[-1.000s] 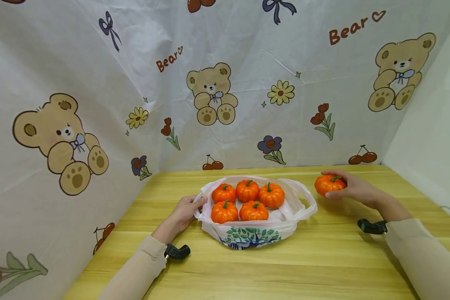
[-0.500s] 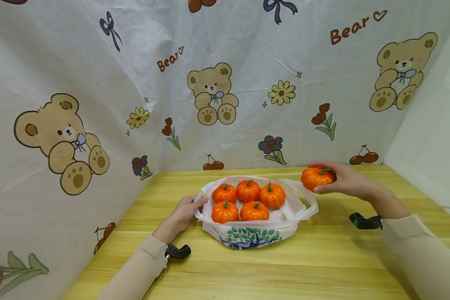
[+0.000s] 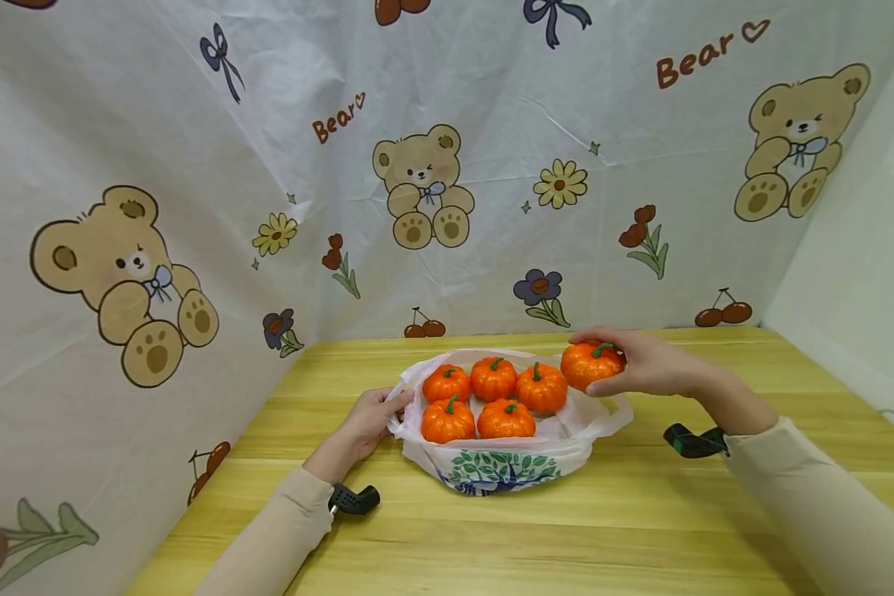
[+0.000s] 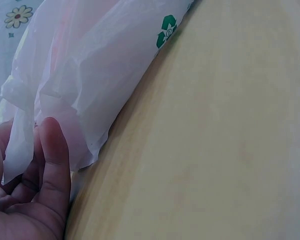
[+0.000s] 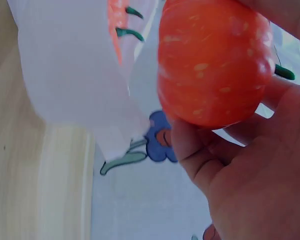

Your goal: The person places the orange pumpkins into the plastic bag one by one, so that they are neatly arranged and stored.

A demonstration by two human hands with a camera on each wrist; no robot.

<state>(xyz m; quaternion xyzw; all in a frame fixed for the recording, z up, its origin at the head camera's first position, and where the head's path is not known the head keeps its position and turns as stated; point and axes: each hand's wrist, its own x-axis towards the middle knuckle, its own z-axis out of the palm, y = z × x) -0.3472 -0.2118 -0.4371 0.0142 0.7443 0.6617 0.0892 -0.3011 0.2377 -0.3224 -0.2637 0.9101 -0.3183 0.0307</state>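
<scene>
A white plastic bag [image 3: 499, 459] with a printed tree lies on the table, its mouth spread wide. Several small orange pumpkins [image 3: 506, 419] with green stems sit inside it. At the bag's left end my left hand [image 3: 365, 420] grips the plastic edge; in the left wrist view the thin film [image 4: 21, 135] passes between thumb and fingers. My right hand [image 3: 651, 364] holds another pumpkin [image 3: 590, 365] over the bag's right side, partly covering the handle there. The right wrist view shows this pumpkin [image 5: 215, 65] between thumb and fingers, speckled yellow.
The wooden table [image 3: 432, 546] reaches back to a patterned sheet [image 3: 492, 273] with bears and flowers. A white wall [image 3: 864, 273] borders the right side. Black camera mounts [image 3: 353, 500] sit on both wrists.
My right hand has carried the pumpkin leftward from the table beside the bag, lifting it, to above the bag's right part. My left hand stays in place on the bag.
</scene>
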